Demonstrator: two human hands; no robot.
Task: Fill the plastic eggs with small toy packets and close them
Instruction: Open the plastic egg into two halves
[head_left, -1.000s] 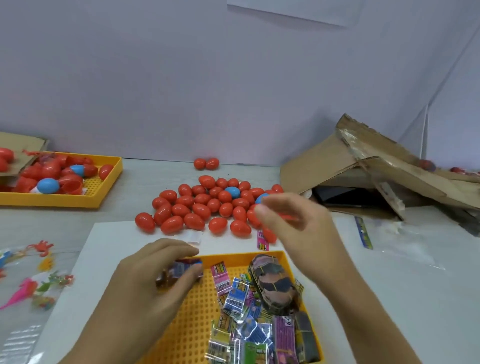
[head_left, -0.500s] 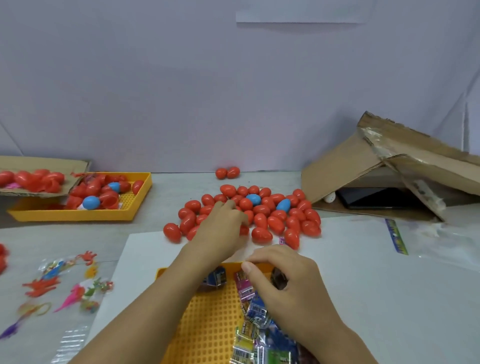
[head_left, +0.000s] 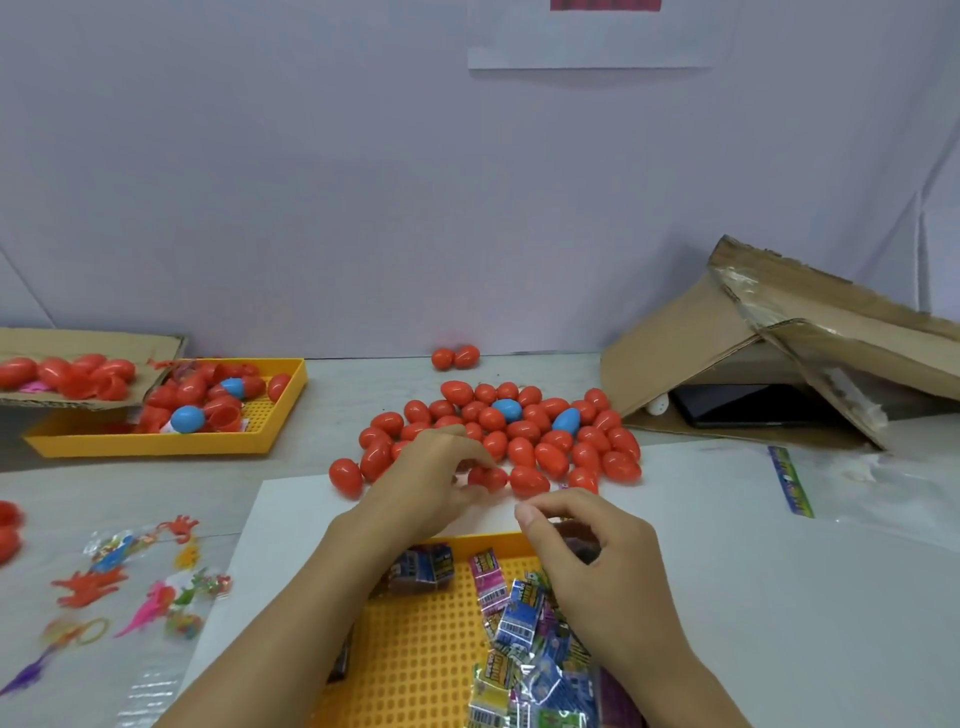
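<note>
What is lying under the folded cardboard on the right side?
Under the cardboard lie a dark flat object and a small white thing. The space deeper under the flap is hidden.

Plain pale wall (head_left: 311, 182) behind grey table (head_left: 337, 384); even light.

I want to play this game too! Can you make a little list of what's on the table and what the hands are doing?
eggs: pile of red eggs, two blue eggs among them
packets: toy packets in near orange tray
left hand: reaching into the egg pile
right hand: fingers curled over the tray; contents unclear
far tray: more eggs
</note>
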